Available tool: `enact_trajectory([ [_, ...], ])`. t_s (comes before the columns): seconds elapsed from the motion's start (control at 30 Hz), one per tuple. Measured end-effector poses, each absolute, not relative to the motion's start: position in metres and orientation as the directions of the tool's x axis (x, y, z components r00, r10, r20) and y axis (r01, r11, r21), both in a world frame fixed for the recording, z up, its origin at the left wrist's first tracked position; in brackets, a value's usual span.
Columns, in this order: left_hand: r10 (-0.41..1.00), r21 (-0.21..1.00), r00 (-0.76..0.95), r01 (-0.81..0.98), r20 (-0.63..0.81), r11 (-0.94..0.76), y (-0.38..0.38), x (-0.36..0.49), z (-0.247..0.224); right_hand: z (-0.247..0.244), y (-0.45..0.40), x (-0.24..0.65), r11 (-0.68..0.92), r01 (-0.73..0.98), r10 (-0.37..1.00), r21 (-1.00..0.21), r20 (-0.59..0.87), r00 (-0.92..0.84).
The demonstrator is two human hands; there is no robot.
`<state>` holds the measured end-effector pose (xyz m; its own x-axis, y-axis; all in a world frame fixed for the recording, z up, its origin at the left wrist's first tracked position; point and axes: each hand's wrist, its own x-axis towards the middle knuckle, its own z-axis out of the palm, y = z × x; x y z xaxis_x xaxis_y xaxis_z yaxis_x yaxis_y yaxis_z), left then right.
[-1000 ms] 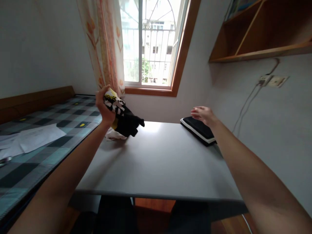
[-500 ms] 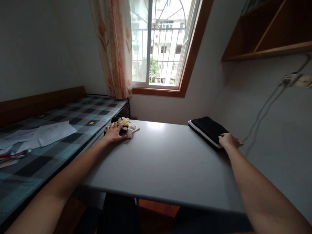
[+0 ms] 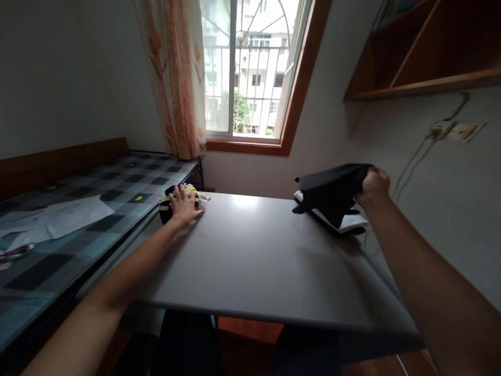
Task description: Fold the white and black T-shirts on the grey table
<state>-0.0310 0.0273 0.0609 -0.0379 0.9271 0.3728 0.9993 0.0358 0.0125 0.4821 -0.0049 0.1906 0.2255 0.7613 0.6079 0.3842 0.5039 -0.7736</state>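
Observation:
My right hand point(image 3: 376, 185) is closed on one edge of a black cloth point(image 3: 332, 185), perhaps a folded garment. It hangs in loose folds above a stack at the table's right edge. Beneath it, a white folded cloth point(image 3: 354, 223) shows, with more black fabric under that. My left hand point(image 3: 185, 205) lies with fingers spread over a small heap of black, white and yellow cloth point(image 3: 166, 209) at the table's far left corner. The palm covers part of this heap, so its kind is unclear.
The grey table point(image 3: 242, 261) spans between both arms. A bed with a checked cover point(image 3: 90, 203) adjoins on the left, with papers point(image 3: 78, 216) on it. A wooden shelf point(image 3: 426, 81) juts out upper right, above a wall socket point(image 3: 464, 130) with cables. Ahead are a curtain point(image 3: 178, 78) and window.
My right hand has lifted the black cloth off the top of the stack, uncovering white cloth. My left hand stays on the heap, its fingers now spread wider. The view has shifted slightly right.

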Motion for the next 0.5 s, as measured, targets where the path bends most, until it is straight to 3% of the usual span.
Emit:
enact_trajectory([
  [0.1,0.861,0.084,0.221,0.954,0.458,-0.289,0.014,0.001,0.072,0.218,-0.014,0.429,0.53,0.434,0.623,-0.729,0.681,0.384],
  [0.17,0.784,0.211,0.352,0.833,0.511,-0.511,0.0,0.03,0.084,0.229,-0.023,0.385,0.593,0.514,0.554,-0.62,0.777,0.298],
  [0.27,0.598,0.332,0.462,0.535,0.655,-0.777,-0.027,0.077,0.107,0.236,-0.036,0.322,0.707,0.366,0.618,-0.605,0.78,0.096],
  [0.4,0.556,0.485,0.371,0.272,0.744,-0.831,-0.053,0.117,0.131,0.237,-0.041,0.279,0.736,0.164,0.676,-0.657,0.725,-0.133],
  [0.5,0.591,0.518,0.298,0.292,0.75,-0.804,-0.051,0.111,0.141,0.234,-0.032,0.288,0.72,0.168,0.694,-0.673,0.701,-0.164],
])
